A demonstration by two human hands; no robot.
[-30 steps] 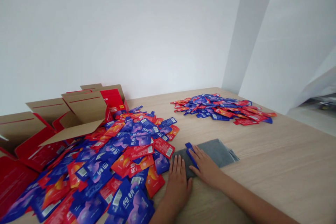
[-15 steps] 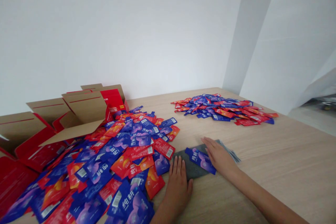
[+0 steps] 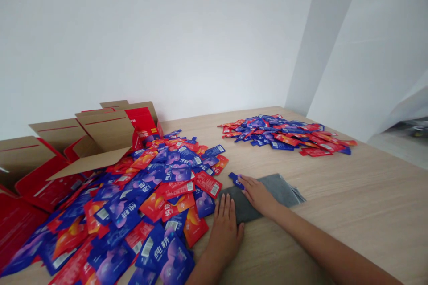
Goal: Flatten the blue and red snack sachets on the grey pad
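A folded grey cloth point(image 3: 278, 189) lies on the table, its layered edges fanned out at the right end. My left hand point(image 3: 226, 230) rests flat on the cloth's left end, fingers stretched out, beside the near pile of sachets. Over the cloth's middle my right hand point(image 3: 258, 193) lies flat with its fingers extended. Beneath those fingers is a blue sachet point(image 3: 235, 180), mostly hidden, only its far left end showing. Blue and red-orange sachets point(image 3: 177, 173) spread in a large heap just left of my left hand.
Open red cardboard boxes point(image 3: 107, 131) with brown inner flaps stand at the left, behind the heap. A second pile of blue and red sachets point(image 3: 284, 133) lies farther back on the wooden table point(image 3: 354, 196). A white wall point(image 3: 214, 44) rises behind the table.
My right hand has moved left along the cloth and now covers most of the blue sachet, which lay exposed before. My left hand has stayed on the cloth's left end.
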